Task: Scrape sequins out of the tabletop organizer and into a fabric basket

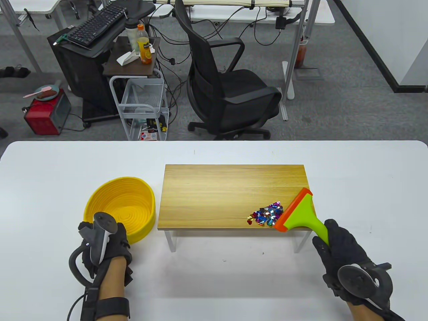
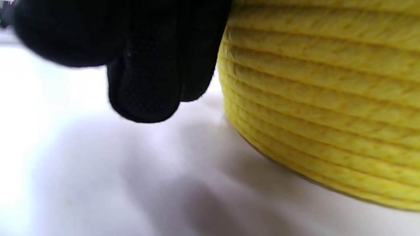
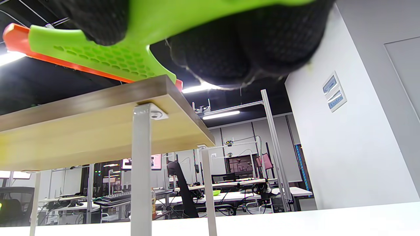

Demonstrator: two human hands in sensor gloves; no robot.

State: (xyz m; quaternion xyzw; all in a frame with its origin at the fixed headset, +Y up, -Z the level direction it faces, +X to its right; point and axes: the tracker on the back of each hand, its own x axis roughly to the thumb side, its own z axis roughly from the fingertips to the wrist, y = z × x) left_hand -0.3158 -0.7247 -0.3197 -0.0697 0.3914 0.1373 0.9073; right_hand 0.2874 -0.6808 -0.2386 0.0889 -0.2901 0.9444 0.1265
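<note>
A pile of coloured sequins (image 1: 266, 214) lies near the front right corner of the wooden tabletop organizer (image 1: 220, 194). My right hand (image 1: 337, 245) grips the handle of a green scraper (image 1: 301, 212) whose orange blade rests on the wood just right of the pile; the scraper also shows in the right wrist view (image 3: 108, 55). The yellow fabric basket (image 1: 122, 209) stands left of the organizer on the white table. My left hand (image 1: 100, 240) sits at the basket's near side; in the left wrist view its fingers (image 2: 147, 82) hang beside the basket wall (image 2: 321, 91), and contact is unclear.
The organizer stands on white legs (image 1: 170, 240) above the white table (image 1: 50, 174). Beyond the far table edge are an office chair (image 1: 227, 90) and a wire cart (image 1: 143, 107).
</note>
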